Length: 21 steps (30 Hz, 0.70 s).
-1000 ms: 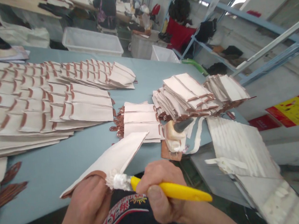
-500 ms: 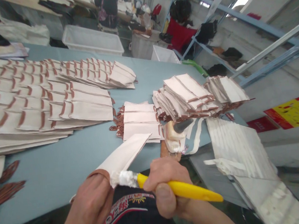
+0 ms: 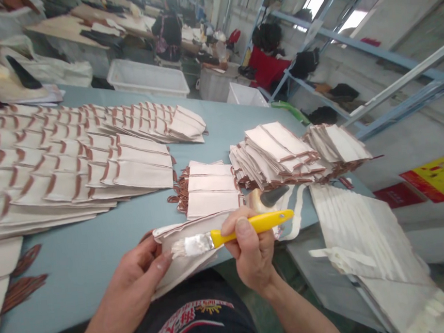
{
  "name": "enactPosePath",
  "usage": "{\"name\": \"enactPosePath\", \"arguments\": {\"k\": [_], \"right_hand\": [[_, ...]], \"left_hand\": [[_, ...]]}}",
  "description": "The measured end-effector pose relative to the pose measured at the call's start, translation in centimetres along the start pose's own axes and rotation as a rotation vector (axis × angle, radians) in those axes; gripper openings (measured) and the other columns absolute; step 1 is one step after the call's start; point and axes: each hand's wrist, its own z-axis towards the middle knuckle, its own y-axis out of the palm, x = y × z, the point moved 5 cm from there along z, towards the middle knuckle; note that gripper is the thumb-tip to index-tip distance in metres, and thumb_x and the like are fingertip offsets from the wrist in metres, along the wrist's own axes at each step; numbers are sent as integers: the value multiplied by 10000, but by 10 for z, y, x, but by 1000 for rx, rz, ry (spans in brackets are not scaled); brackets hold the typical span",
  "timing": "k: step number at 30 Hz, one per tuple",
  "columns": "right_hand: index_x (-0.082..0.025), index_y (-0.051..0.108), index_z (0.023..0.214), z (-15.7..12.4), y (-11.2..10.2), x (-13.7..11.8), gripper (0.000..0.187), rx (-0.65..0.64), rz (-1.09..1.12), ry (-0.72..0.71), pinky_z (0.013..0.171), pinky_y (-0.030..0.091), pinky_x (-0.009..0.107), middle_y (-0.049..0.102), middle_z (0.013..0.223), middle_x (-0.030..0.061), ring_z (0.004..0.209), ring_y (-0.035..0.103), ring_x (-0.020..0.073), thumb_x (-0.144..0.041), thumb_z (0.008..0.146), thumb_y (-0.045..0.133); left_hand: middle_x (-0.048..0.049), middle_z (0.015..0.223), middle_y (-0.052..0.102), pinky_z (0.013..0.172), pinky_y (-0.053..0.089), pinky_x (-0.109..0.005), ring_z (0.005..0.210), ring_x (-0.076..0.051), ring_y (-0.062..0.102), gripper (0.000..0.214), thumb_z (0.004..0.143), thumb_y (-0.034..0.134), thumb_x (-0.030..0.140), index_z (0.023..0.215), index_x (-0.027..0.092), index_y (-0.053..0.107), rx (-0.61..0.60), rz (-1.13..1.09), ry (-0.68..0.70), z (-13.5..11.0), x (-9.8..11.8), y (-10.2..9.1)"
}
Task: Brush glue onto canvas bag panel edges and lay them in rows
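Observation:
My left hand [image 3: 140, 272] pinches one end of a folded off-white piece [image 3: 190, 268] of leather or cloth, its two layers parted. In my right hand [image 3: 252, 247] is a yellow-handled paintbrush [image 3: 201, 244], its handle pointing right. White paste coats the ferrule and bristles, and the bristles lie over the opened piece close to my left thumb; whether they touch it I cannot tell. Just beyond my hands lies a small stack of off-white pieces [image 3: 211, 183] with brown loops. A glue container [image 3: 253, 200] with a black spout-like part stands partly hidden behind my right hand.
Overlapping rows of off-white pieces [image 3: 144, 165] cover the left of the blue table [image 3: 97, 255]. Taller stacks [image 3: 278, 141] stand at right. White bins [image 3: 148, 77] sit beyond the far edge. A paste-smeared board [image 3: 363, 232] juts out at right. Someone [image 3: 167, 34] is in the background.
The piece has been turned and its layers spread apart. My right hand has risen, and the brush now lies over the inside of the piece. The view has shifted slightly.

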Motion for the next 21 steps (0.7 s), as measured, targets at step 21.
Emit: {"name": "enactPosePath", "arguments": {"k": [21], "right_hand": [[-263,726,923,-5,16,-23,223,-168,-355,-616,638,643,249,795,717,-13,605,749,148,-227,1093,586]], "left_hand": [[-37,810,823,723,686,-383,776,-292,796,439,847,882,614,1075,240,858,-124,-379,-230,-23,-22,9]]}}
